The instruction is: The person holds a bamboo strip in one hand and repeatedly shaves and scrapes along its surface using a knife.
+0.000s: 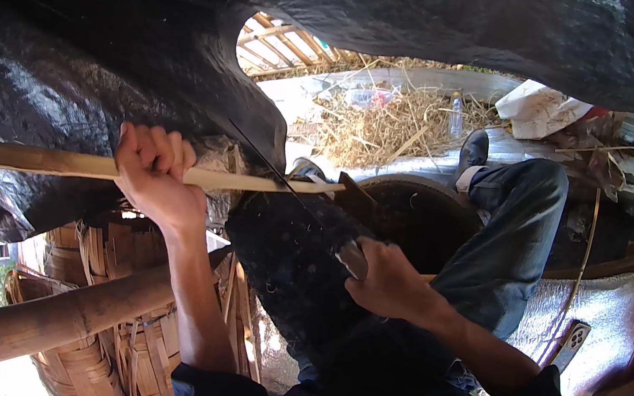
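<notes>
My left hand point(160, 175) is closed around a long pale bamboo strip point(19, 156), which runs from the left edge across to my lap. In my right hand point(395, 284) is a knife point(263, 159), gripped by its greyish handle; the long thin dark blade slants up and to the left. The blade crosses the strip close to its right end, seen nearly edge-on. Under the strip lies a black cloth point(282, 251) over my left thigh. A dark brown flat piece point(355, 196) sits by the strip's tip; its kind I cannot make out.
Black plastic sheeting point(97, 49) hangs across the top and left. Woven bamboo baskets point(79, 368) and a thick bamboo pole point(71, 316) stand at lower left. Straw point(384, 129) and a clear bottle point(456, 114) lie beyond my feet. A phone point(569, 346) rests at right.
</notes>
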`<state>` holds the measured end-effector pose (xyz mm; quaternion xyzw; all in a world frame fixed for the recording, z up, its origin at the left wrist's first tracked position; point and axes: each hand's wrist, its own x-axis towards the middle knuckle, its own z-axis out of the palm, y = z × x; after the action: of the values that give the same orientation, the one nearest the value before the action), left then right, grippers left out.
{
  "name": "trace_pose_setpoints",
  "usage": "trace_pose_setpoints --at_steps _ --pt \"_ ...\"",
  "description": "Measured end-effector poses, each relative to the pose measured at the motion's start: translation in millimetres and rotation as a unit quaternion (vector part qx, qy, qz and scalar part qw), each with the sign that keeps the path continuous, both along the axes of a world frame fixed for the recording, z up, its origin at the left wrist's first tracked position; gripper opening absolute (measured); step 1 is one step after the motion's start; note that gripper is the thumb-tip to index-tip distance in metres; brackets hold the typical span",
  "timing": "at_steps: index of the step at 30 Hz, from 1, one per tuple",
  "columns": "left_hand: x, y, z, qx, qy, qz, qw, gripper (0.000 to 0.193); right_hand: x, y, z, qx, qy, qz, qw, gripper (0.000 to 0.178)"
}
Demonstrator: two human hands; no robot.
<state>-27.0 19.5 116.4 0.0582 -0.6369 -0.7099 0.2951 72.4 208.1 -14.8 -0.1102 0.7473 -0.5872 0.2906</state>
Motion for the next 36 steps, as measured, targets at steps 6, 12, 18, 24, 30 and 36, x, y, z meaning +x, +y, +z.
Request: trace_pose_setpoints --at_steps 6,12,18,24,30,36 --pt "1 2 -1 -0.01 0.012 -0.014 1.0 0.035 -13 5 46 -0.048 0.177 -0.038 0.982 0.028" --pt "-3 -4 1 0.011 0.012 -0.024 1.0 0.035 1 9 -18 0.055 -0.002 0.034 0.998 0.028" --pt "4 -12 12 -0.098 0.03 -0.061 0.993 0.034 1 14 -12 0.045 -0.005 0.035 0.998 0.029" --pt "2 -9 95 -0.068 0.142 -0.021 0.987 0.035 6 17 -16 0.038 0.006 0.033 0.999 0.03" --pt "-2 -14 99 -0.082 0.136 -0.099 0.982 0.036 0 16 -4 0.022 0.021 0.021 0.999 0.028" --pt "-3 -13 102 -0.104 0.135 -0.039 0.985 0.035 -10 20 58 -0.029 0.233 -0.027 0.972 0.024"
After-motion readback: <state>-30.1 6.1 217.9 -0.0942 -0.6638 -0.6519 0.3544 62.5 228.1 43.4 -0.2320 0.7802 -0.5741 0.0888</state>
